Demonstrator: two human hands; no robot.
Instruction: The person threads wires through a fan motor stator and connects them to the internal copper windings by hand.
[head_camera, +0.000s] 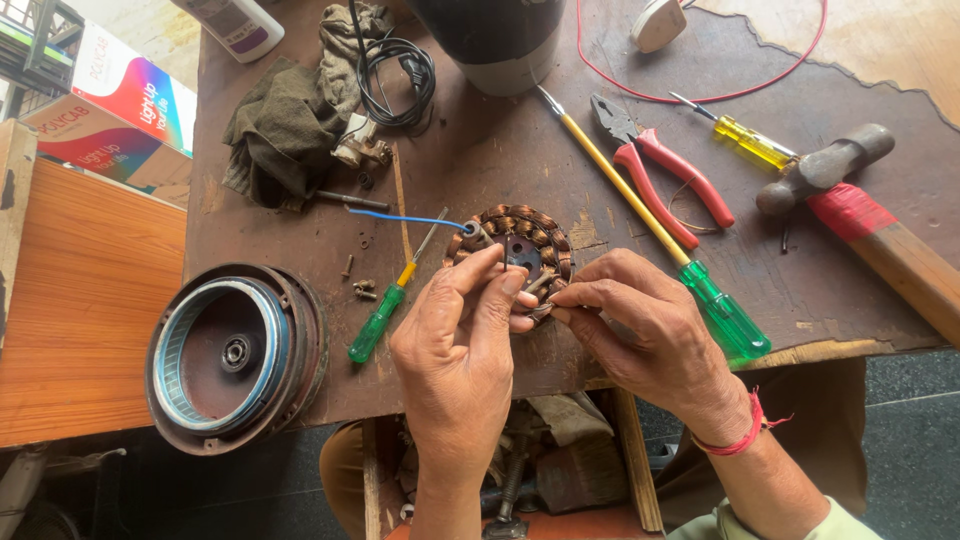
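Hands of one person meet over a round copper-wound stator coil (520, 250), which lies on the worn brown wooden table (480, 165), near its front edge and a little right of the middle. The left hand (462, 345) comes from below; its thumb and forefinger are pinched together at the near-left rim of the coil, on something thin that I cannot make out. The right hand (640, 325), with a red thread band (745, 435) on the wrist, has its fingers curled and its fingertips pressed together on the near-right rim of the coil; what is between them is hidden. A blue wire (400, 216) goes out from the coil to the left.

Just left of the hands lies a small screwdriver with green handle (380, 318), and beside it a few loose screws (362, 290). Further left, half over the table edge, rests a round grey metal motor housing (235, 357). On the right, a long screwdriver with yellow shaft and green handle (680, 255) lies diagonally, touching the right hand. Beyond it are red-handled pliers (660, 165), a small yellow screwdriver (745, 140) and a hammer with wooden handle and red tape (860, 215). At the far side are a dark green rag (285, 125), a black cable coil (395, 75) and a thin red wire (700, 95).
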